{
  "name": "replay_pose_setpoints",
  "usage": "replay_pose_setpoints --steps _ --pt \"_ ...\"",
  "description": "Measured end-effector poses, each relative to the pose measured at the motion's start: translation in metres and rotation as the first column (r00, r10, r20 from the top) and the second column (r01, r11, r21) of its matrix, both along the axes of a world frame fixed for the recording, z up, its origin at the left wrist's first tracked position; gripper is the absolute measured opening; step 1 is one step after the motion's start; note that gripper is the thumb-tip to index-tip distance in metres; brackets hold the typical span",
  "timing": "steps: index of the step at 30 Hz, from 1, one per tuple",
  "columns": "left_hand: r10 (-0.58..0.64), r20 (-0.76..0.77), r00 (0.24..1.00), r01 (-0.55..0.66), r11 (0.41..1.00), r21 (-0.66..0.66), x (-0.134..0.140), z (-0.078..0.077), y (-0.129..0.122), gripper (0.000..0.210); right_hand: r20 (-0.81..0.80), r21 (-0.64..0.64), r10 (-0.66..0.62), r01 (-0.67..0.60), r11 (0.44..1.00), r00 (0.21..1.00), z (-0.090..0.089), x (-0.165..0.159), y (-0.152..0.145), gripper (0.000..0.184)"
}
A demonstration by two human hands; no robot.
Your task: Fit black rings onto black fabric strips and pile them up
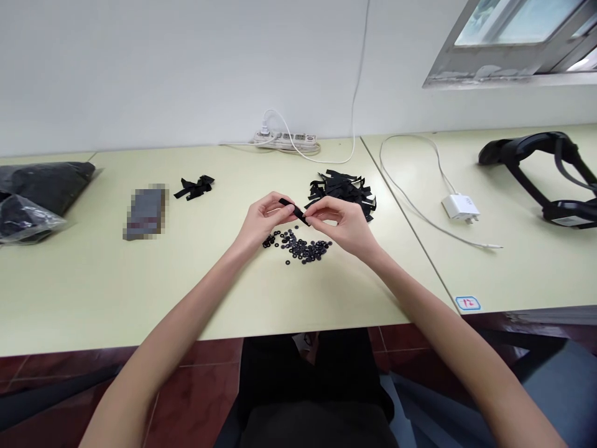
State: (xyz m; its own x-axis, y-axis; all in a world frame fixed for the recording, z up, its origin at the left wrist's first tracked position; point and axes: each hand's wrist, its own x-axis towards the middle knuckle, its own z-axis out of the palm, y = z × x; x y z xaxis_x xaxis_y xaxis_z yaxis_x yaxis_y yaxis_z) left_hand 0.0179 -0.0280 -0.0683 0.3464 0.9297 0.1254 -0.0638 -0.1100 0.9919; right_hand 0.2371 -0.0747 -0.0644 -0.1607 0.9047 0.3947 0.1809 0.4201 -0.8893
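Observation:
Between my two hands a short black strip (295, 211), which looks like fabric, is stretched at a slant. My left hand (267, 218) pinches its upper left end between thumb and fingers. At its lower right end the fingertips of my right hand (342, 225) are closed on it; whether they also hold something small is too fine to see. Just below the hands lies a scattered heap of small black rings (308, 249), like washers. Partly behind my right hand is a large pile of black strips (342, 190). A smaller bunch of strips (194, 186) lies to the left.
At the left are a dark plastic bag (46, 186) and a blurred-out flat object (147, 211). A power strip (286, 140) with white cables sits by the wall. On the right lie a white charger (461, 206) with its cable and a black headset (536, 168).

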Motion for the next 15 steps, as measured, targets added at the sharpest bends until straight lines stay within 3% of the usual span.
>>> replay_pose_setpoints --steps 6,15 --pt "0.0 -0.072 0.997 0.005 0.998 0.07 0.0014 0.0067 -0.0083 0.026 0.006 0.016 -0.061 0.061 0.998 0.998 0.0007 -0.0002 -0.0005 0.015" --pt "0.006 -0.053 0.999 -0.003 0.998 0.057 0.0047 0.0069 -0.011 0.025 0.083 0.027 -0.121 0.119 0.992 0.989 0.0055 -0.0015 -0.0036 0.012"
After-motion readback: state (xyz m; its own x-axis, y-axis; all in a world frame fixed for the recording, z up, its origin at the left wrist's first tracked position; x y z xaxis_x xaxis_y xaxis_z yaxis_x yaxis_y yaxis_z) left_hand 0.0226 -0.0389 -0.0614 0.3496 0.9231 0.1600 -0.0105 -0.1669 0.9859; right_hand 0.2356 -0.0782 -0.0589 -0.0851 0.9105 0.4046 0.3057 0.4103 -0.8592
